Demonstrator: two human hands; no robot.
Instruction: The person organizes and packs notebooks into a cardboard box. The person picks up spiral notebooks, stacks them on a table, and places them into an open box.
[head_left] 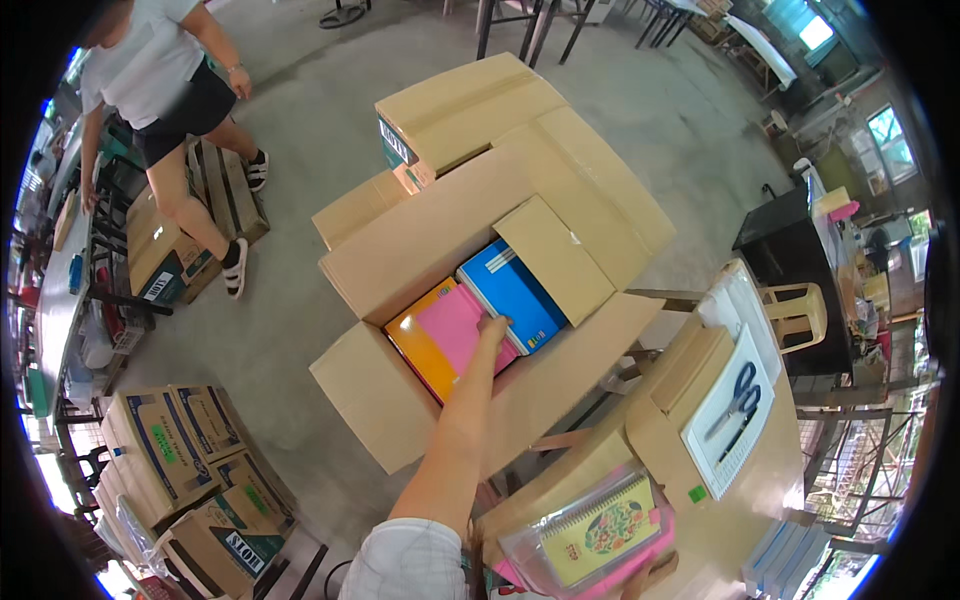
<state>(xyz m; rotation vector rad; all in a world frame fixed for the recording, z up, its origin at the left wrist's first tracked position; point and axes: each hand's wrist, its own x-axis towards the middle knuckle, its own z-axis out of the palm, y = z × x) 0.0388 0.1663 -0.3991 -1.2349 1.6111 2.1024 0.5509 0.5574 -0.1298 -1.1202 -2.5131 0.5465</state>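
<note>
An open cardboard box [345, 275] holds a blue-covered notebook [508, 290] on the right, with pink [445, 325] and orange [425, 380] covers side by side on the left. My left hand [492, 330] reaches into the box, its fingers closed at the pink notebook's edge, beside the blue one. At the lower right, my right hand [655, 578] shows only in part. It grips the edge of a clear plastic-wrapped pack of spiral notebooks [605, 530], with a yellow, flower-patterned cover on top and pink below.
Right of the box, a cardboard-covered table [770, 470] carries blue-handled scissors [742, 395] and a pen [738, 437] on a white spiral pad [720, 450]. Closed cartons [190, 460] are stacked at the lower left. A person [165, 90] walks at the upper left, near a pallet [225, 185].
</note>
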